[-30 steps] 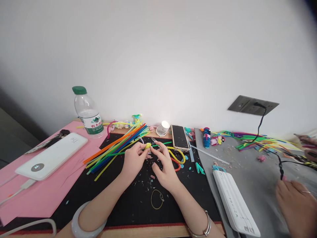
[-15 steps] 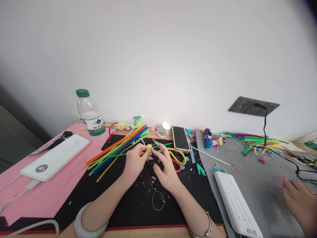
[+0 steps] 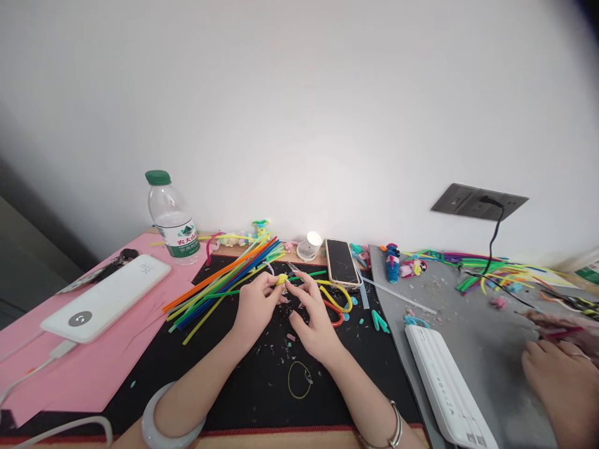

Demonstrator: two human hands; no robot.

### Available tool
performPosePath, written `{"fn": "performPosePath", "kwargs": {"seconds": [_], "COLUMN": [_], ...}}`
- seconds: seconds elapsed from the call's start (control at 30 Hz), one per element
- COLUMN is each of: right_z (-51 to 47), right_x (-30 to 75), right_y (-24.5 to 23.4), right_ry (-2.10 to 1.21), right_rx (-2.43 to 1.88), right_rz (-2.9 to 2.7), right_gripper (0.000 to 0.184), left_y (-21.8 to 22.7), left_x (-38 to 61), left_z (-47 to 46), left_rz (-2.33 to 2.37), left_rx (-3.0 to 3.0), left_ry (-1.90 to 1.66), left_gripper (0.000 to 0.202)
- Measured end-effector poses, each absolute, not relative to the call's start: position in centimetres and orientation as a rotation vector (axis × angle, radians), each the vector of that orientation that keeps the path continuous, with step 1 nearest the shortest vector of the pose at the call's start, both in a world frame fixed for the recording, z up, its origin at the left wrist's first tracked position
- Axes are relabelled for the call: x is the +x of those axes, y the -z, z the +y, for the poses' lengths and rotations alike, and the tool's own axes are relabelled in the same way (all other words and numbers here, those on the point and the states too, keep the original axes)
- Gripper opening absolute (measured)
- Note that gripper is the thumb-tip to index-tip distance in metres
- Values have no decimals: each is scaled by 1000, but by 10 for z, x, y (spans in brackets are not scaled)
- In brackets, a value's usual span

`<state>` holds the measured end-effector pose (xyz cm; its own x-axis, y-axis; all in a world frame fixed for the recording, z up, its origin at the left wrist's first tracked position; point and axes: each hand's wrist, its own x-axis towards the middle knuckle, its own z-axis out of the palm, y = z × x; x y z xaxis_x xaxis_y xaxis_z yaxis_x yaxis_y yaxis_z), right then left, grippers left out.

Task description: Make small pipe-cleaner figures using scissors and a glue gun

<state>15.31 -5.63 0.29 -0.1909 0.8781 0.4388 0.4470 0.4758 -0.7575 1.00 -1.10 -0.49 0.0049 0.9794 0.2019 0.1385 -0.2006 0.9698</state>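
Between my fingertips is a small yellow fuzzy piece, which looks like bent pipe cleaner. My left hand pinches it from the left with thumb and forefinger. From the right, the fingertips of my right hand press on it, the thumb held lower and apart. A bundle of coloured pipe cleaners lies just left of my left hand. Beyond my right hand are a yellow pipe cleaner loop and an orange-red one. A thin elastic loop lies on the black mat below.
A water bottle and white power bank stand left, on pink paper. A paper cup and phone are at the back. Right, another power bank lies near a co-worker's hand and several pipe cleaners.
My hands stay almost still around the yellow piece. The co-worker's hand at the right has shifted slightly, and blurred pinkish material now shows beside it; the black cable there has moved.
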Motion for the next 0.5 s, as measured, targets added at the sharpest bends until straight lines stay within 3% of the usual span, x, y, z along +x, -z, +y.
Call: {"fn": "performPosePath", "kwargs": {"seconds": [0.5], "right_z": [-57], "right_x": [153], "right_y": [-4], "right_ry": [-604], "right_rx": [-1103], "right_rz": [-1820], "right_gripper": [61], "left_y": [7], "left_x": [10], "left_z": [-11], "left_rz": [1243], "left_rx": [1499], "left_ry": [-1287], "left_gripper": [19]}}
